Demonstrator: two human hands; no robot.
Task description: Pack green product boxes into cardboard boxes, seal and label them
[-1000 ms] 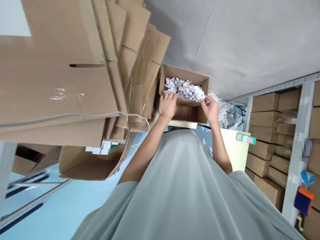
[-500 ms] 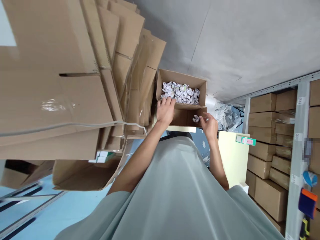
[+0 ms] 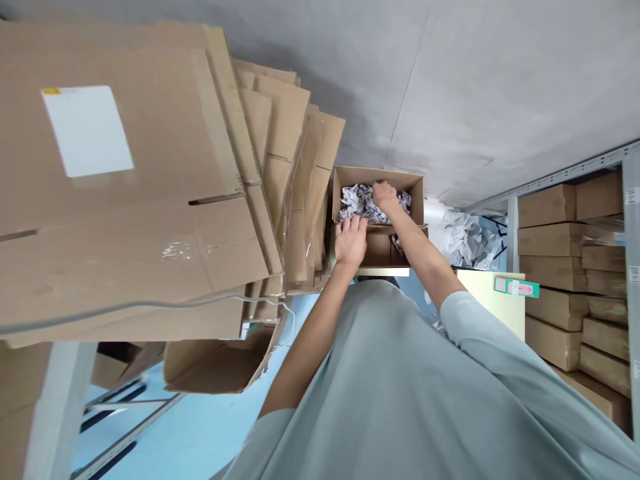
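Two cardboard boxes stand one behind the other in front of me. The far box [image 3: 419,200] is filled with crumpled paper [image 3: 357,200]. My right hand [image 3: 385,195] is down in that paper, its fingers curled into it and the fingertips hidden. At the left, my left hand [image 3: 351,240] is hooked over the wall between the boxes, its fingers bent across the edge. The near box [image 3: 377,247] has a little crumpled paper on its right side, partly covered by my right forearm.
Flattened cartons [image 3: 150,147] are stacked at the left, with a grey cable [image 3: 150,305] across them. An open carton [image 3: 215,367] sits below. Right of the boxes lie more loose paper [image 3: 470,240] and a green cutter package [image 3: 517,287]. Shelves of brown boxes [image 3: 550,263] line the right.
My right hand has moved from the near box over to the far box, into the crumpled paper. My left hand stays at the dividing wall. The view has shifted, showing things lower and farther right.
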